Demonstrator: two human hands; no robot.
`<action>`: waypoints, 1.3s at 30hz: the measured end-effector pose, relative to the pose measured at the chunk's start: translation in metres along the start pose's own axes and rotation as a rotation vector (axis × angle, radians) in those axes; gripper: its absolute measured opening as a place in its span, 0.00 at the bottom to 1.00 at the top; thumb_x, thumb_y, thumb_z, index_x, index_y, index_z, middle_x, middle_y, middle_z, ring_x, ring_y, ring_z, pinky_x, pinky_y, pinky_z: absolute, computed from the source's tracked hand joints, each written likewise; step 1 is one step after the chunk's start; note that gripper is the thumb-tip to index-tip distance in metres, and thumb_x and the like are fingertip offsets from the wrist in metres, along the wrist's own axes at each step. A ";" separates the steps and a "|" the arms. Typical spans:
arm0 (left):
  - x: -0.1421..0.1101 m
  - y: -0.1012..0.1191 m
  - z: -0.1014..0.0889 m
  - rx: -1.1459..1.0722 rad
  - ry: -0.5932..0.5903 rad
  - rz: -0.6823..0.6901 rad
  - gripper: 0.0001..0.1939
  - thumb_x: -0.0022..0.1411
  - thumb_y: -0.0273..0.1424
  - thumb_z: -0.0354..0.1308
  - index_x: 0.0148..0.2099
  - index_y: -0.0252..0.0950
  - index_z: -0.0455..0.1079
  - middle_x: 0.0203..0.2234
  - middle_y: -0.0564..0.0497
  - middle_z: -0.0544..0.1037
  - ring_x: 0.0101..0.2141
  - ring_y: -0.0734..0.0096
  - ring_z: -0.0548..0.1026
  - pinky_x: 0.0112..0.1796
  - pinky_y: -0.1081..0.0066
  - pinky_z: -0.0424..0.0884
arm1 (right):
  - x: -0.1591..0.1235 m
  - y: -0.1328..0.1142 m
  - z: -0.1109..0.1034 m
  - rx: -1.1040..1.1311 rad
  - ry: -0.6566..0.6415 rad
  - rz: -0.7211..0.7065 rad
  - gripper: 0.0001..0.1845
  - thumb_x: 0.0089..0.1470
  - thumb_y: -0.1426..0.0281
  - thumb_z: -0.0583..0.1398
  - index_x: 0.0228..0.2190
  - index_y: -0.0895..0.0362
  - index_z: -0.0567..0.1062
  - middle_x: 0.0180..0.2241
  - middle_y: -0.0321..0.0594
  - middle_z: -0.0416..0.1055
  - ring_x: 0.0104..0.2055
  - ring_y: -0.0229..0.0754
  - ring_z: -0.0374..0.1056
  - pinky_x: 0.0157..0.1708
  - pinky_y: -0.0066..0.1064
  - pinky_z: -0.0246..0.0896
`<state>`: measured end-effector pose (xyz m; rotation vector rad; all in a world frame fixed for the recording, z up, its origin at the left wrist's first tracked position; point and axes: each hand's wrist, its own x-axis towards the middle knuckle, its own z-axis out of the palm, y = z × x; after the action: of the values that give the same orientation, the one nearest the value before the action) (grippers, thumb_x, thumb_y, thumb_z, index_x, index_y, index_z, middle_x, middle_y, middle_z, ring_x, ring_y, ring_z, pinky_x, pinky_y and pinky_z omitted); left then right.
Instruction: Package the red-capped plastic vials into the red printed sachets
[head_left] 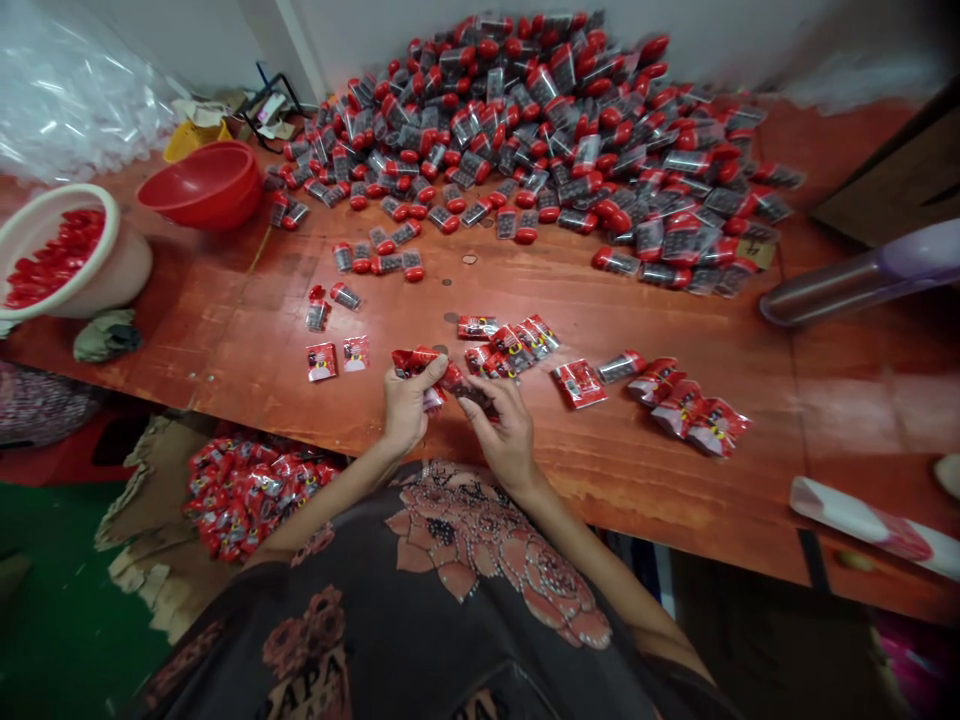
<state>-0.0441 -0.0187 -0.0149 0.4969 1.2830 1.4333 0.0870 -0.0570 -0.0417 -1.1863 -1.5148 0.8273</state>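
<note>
My left hand (pixel 406 408) pinches a red printed wrapper (pixel 415 358) between thumb and fingers. Close beside it, my right hand (pixel 507 428) grips a small red-capped bottle (pixel 472 393) with dark contents. The bottle's red end meets the wrapper at my left thumb; whether it is inside the wrapper I cannot tell. Just beyond my hands lies a group of red printed packets (pixel 513 345). A flat packet (pixel 580 383), a loose bottle (pixel 620 367) and several filled packets (pixel 686 407) lie to the right. Two small square packets (pixel 322 362) rest to the left.
A big heap of red-capped bottles (pixel 480 125) covers the back of the table (pixel 247 345). At left stand a red bowl (pixel 202 185) and a white tub (pixel 112 235) of red caps. Below the edge, a cardboard box (pixel 142 510) holds red packets. A plastic film roll (pixel 847 285) lies right.
</note>
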 end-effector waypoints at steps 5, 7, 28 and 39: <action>-0.003 -0.002 -0.001 0.006 0.017 -0.010 0.18 0.43 0.40 0.73 0.27 0.38 0.68 0.19 0.58 0.71 0.17 0.81 0.66 0.18 0.75 0.59 | -0.002 0.000 0.001 -0.027 0.003 -0.068 0.22 0.60 0.72 0.59 0.53 0.40 0.70 0.42 0.38 0.69 0.44 0.43 0.68 0.45 0.42 0.70; -0.003 -0.003 -0.002 0.009 0.007 0.003 0.19 0.43 0.41 0.73 0.26 0.38 0.67 0.18 0.58 0.71 0.17 0.81 0.66 0.19 0.75 0.59 | -0.003 0.000 0.001 -0.033 0.012 -0.062 0.21 0.60 0.72 0.59 0.53 0.41 0.71 0.41 0.38 0.70 0.44 0.43 0.68 0.44 0.42 0.70; -0.009 0.003 -0.005 0.121 -0.222 -0.079 0.19 0.38 0.30 0.75 0.32 0.36 0.70 0.25 0.53 0.75 0.23 0.76 0.71 0.25 0.74 0.69 | -0.011 0.006 0.007 0.346 0.039 0.301 0.19 0.56 0.67 0.62 0.50 0.46 0.72 0.45 0.39 0.73 0.43 0.43 0.72 0.41 0.41 0.74; 0.000 0.000 -0.004 0.072 -0.168 -0.068 0.27 0.41 0.28 0.74 0.46 0.39 0.72 0.33 0.51 0.78 0.31 0.72 0.75 0.33 0.71 0.71 | 0.009 0.011 -0.014 0.500 -0.186 0.480 0.26 0.52 0.64 0.63 0.53 0.42 0.72 0.49 0.39 0.72 0.38 0.43 0.72 0.39 0.42 0.75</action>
<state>-0.0475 -0.0205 -0.0166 0.6036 1.2077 1.2653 0.1032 -0.0457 -0.0459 -1.1196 -1.0699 1.5715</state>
